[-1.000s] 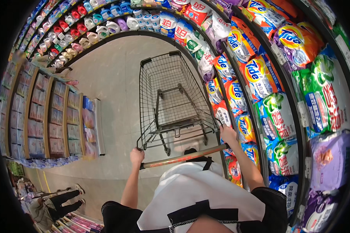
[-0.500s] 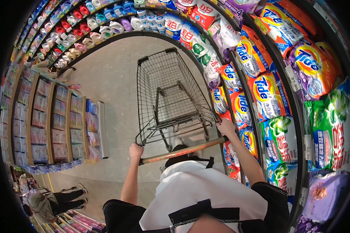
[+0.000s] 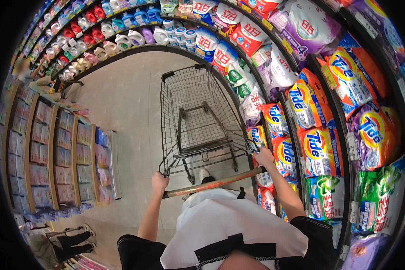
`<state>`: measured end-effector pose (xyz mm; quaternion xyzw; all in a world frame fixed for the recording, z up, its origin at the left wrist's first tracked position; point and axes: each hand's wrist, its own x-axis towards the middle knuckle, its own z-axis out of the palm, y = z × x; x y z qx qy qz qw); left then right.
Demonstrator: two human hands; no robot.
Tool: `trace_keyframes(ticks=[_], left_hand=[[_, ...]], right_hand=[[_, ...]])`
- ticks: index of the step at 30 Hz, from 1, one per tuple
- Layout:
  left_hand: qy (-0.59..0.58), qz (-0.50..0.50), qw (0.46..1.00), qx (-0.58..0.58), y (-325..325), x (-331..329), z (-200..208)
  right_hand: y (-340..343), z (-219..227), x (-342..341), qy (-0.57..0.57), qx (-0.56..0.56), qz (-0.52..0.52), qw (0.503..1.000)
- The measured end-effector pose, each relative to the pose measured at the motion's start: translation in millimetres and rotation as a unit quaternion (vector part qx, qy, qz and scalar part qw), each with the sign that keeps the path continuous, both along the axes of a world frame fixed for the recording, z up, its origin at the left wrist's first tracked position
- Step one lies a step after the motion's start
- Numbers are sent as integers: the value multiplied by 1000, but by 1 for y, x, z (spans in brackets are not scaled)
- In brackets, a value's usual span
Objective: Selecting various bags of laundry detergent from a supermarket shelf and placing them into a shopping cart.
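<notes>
A dark wire shopping cart (image 3: pixel 193 112) stands in front of me, its basket showing bare mesh on the bottom. My left hand (image 3: pixel 159 181) is closed round the cart's frame at the left end of the worn handle bar (image 3: pixel 213 182). At the other end, my right hand (image 3: pixel 263 157) grips the frame just above the bar, close to the shelves. The fingers of both hands are partly hidden. Between the hands, the bar runs across in front of my white apron (image 3: pixel 238 220).
Shelves of orange detergent bags (image 3: pixel 317 150) and green-and-white bags (image 3: pixel 324 195) curve close along my right. Detergent bottles (image 3: pixel 121 42) line the far shelf. A rack of packaged goods (image 3: pixel 63 157) stands left, with a person (image 3: pixel 60 247) behind it. Grey floor (image 3: pixel 126 90) lies ahead.
The cart and I have moved forward along the aisle; the shelves on both sides have slid back toward me. Both hands keep their hold on the cart.
</notes>
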<state>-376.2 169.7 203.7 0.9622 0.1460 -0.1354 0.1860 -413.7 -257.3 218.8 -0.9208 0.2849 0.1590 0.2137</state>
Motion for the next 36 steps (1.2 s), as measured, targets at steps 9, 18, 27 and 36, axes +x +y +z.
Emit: trace_keyframes(ticks=[9,18,27,36], left_hand=[[16,-1,1000,-12,-4,70,9],[-11,-27,999,-18,1,142,-7],[22,3,999,-42,0,209,-14],[37,26,998,-45,-23,249,4]], right_hand=[[-1,-3,61,-13,-31,25,999],[-6,-17,124,-29,-21,21,999],[-17,-18,182,-50,42,4,998],[-33,-19,231,-29,75,14,997]])
